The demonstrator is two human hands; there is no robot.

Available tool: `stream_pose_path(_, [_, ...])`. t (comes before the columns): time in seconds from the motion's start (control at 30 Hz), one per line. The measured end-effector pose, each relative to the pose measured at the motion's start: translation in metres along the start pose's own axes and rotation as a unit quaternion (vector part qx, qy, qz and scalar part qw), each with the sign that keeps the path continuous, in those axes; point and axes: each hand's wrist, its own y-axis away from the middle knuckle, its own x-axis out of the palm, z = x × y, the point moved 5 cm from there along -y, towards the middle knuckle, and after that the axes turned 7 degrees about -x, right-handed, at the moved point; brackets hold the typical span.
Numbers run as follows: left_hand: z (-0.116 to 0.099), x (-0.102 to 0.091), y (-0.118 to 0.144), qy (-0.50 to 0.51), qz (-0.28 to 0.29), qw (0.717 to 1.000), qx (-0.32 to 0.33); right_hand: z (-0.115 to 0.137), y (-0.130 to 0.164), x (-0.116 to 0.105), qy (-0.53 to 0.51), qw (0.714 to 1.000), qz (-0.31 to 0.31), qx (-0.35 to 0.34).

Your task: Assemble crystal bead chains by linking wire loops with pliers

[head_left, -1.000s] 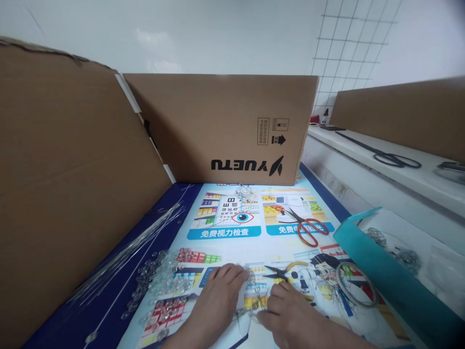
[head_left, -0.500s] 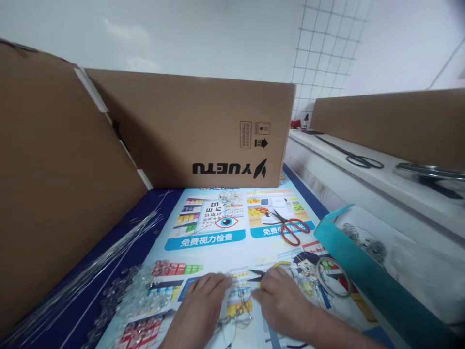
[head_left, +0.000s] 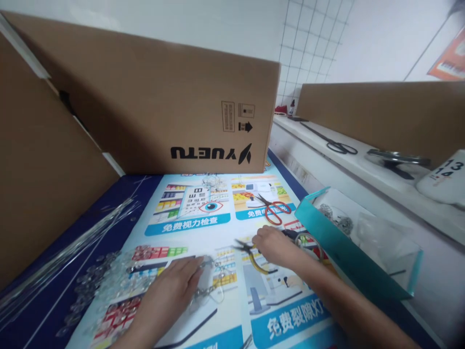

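My left hand [head_left: 169, 291] rests low on the poster with its fingers curled and pressed together. Against its fingertips and along its right side is a wire piece with clear beads [head_left: 203, 293], which they hold; part of it is hidden. My right hand [head_left: 274, 246] is closed over the upper handle of yellow-handled pliers [head_left: 258, 263]. The plier jaws point left and the lower handle shows below the hand; the thumb is hidden. Partly behind my right forearm lies a coil of wire [head_left: 315, 242]. Loose clear beads [head_left: 105, 281] lie to the left.
Red-handled scissors [head_left: 276, 211] lie beyond my right hand. At the right stands a teal box [head_left: 348, 261] with wire bundles and a plastic bag. A bundle of straight wires [head_left: 72, 252] lies at the left. Cardboard [head_left: 163, 106] walls off the back; a white ledge [head_left: 395, 182] runs along the right.
My right hand has moved away from the beaded wire, up to the pliers' upper handle; the pliers have shifted slightly. My left hand stays at the wire piece. The view has turned a little rightward.
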Motion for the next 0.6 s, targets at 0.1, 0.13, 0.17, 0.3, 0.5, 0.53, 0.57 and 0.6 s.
stream_pose_path(0.1, [-0.002,-0.010,0.002,-0.008,0.009,1.000,-0.009,-0.002,-0.004,0.000,-0.055,0.998,-0.002,0.007])
stream_pose_path(0.13, [-0.002,-0.013,0.003,-0.009,0.006,1.000,-0.010,-0.003,-0.004,-0.005,-0.076,0.997,-0.011,0.010])
stream_pose_path(0.17, [-0.001,-0.015,0.004,-0.010,-0.002,1.000,-0.012,-0.005,-0.003,-0.012,-0.098,0.995,-0.024,0.014])
stream_pose_path(0.3, [0.005,-0.019,0.006,-0.015,-0.031,0.999,-0.012,-0.019,0.010,-0.052,-0.192,0.974,-0.110,0.046])
stream_pose_path(0.5, [-0.006,-0.018,0.008,-0.025,-0.035,0.999,0.022,-0.036,0.044,-0.071,-0.337,0.917,-0.191,0.093])
stream_pose_path(0.53, [-0.009,-0.019,0.009,-0.028,-0.033,0.999,0.027,-0.037,0.049,-0.067,-0.350,0.911,-0.194,0.102])
stream_pose_path(0.57, [-0.012,-0.020,0.009,-0.030,-0.033,0.999,0.032,-0.038,0.053,-0.060,-0.359,0.906,-0.194,0.111])
stream_pose_path(0.6, [-0.015,-0.021,0.010,-0.032,-0.034,0.998,0.035,-0.037,0.057,-0.053,-0.365,0.904,-0.190,0.120])
